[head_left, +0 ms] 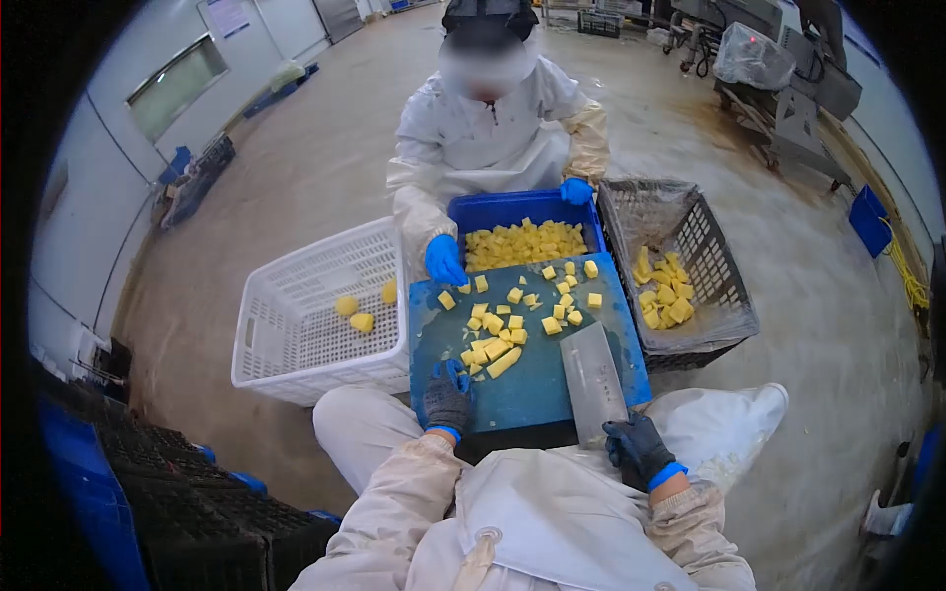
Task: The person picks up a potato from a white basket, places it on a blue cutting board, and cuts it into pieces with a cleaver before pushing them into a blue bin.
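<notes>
My right hand (639, 448), in a dark glove, is closed round the handle of a wide cleaver. The cleaver's blade (593, 379) lies over the right part of the blue-green cutting board (532, 404). At the board's left edge is my left hand (448, 396), also gloved, beside the yellow pieces; its fingers are bent, and whether they hold anything is hard to make out. Cut yellow chunks (498, 347) are scattered over the middle and far part of the board. One longer yellow strip (505, 361) lies nearest to me among them.
A co-worker in white with blue gloves (445, 260) sits opposite, one hand at the board's far left corner. Beyond the board is a blue bin (458, 212) of yellow cubes. A white crate (256, 325) stands left, a black lined crate (724, 266) right.
</notes>
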Demonstrator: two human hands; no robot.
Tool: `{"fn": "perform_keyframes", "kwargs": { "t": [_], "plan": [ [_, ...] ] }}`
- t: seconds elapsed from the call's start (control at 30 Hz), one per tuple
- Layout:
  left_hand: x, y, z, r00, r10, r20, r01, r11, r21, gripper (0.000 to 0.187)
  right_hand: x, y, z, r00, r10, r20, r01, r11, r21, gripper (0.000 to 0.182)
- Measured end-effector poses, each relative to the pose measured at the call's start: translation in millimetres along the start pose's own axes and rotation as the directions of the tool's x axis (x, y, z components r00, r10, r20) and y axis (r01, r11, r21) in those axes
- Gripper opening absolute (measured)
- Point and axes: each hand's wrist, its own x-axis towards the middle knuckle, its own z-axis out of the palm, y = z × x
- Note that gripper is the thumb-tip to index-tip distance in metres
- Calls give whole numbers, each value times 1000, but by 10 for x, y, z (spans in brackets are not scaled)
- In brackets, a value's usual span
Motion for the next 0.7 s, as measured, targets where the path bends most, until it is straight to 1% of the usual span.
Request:
{"fn": "perform_keyframes", "kwargs": {
  "t": [0.07,0.1,0.13,0.17,0.23,0.27,0.33,0.43,0.53,0.6,0.67,0.7],
  "plan": [
    [-18,-18,37,1000,1,-3,-1,1000,0,28,22,17,-3,1000,16,-25,-14,997,71,18],
    [-12,-45,92,998,15,-64,-15,1000,-1,28,10,-5,6,1000,17,-20,-16,998,68,18],
    [-5,-75,140,992,29,-125,-29,1000,-1,28,-20,-53,18,1000,14,-19,-14,1000,10,18],
    [2,-112,181,991,23,-129,-23,1000,1,28,-33,-83,26,1000,11,-18,-12,999,-49,18],
    [30,-150,201,988,75,-134,-75,997,7,29,-21,-81,29,1000,-15,-10,15,998,-59,18],
    [39,-179,215,988,71,-137,-71,997,10,29,-15,-73,26,999,-43,-9,42,997,-65,18],
    [37,-192,215,981,103,-164,-119,989,-90,31,36,-35,3,1000,-26,-14,25,997,-78,18],
    [0,-96,117,989,86,-122,-99,990,-100,33,38,-21,-2,1000,-9,-25,6,996,-89,18],
    [17,-132,157,990,67,-126,-82,989,-123,35,58,-30,-4,1000,2,-18,-4,997,-82,18],
    [11,-123,153,990,67,-127,-80,992,-101,34,59,-45,8,1000,17,-12,-18,997,-76,18],
    [5,-118,144,990,69,-126,-79,994,-80,34,39,-83,47,998,18,-59,-22,998,-63,19],
    [11,-124,146,989,73,-127,-84,993,-86,34,50,-96,43,998,17,-59,-21,998,-64,19]
  ]
}}
